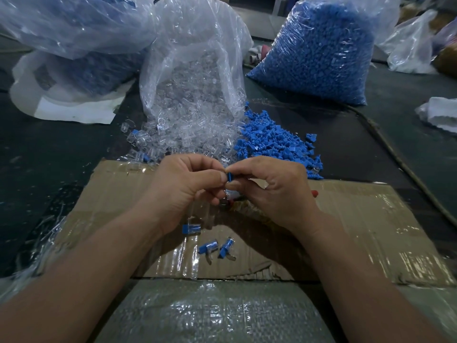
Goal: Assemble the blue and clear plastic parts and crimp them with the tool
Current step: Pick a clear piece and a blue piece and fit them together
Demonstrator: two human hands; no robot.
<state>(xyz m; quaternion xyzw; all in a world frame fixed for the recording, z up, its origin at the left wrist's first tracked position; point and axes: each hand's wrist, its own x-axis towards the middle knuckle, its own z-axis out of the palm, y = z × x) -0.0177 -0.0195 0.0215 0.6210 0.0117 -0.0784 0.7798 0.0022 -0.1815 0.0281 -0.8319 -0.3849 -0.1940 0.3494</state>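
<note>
Just above the middle of a tape-covered cardboard sheet (371,219), our two hands meet fingertip to fingertip. Our left hand (188,184) has its fingers curled and pinches one side of a small blue part (230,176) with thumb and forefinger. Our right hand (269,186) pinches the other side of the same part in the same way. The part is held off the cardboard, between the two thumbs. A glint of clear plastic shows just beneath it, but we cannot tell whether the two are joined.

Three assembled pieces lie loose on the cardboard, nearer to us than the hands, each blue inside a clear shell: one (190,229) under our left wrist, two more (209,246) (226,246) side by side closer to the sheet's near edge. A small red object (314,193) peeks out by the outer edge of our right hand; most of it is hidden, so we cannot say what it is.

The cardboard rests on a dark table (49,149). Beyond its far edge, a heap of clear parts (188,134) spills from an open plastic bag (193,58). Touching that heap on its right is a heap of blue parts (274,142). Towards the table's far right stands a full bag of blue parts (319,53). Another bag (74,33) with blue contents sits at the far left. A woven sack (212,313) lies at the near edge, between our forearms.
</note>
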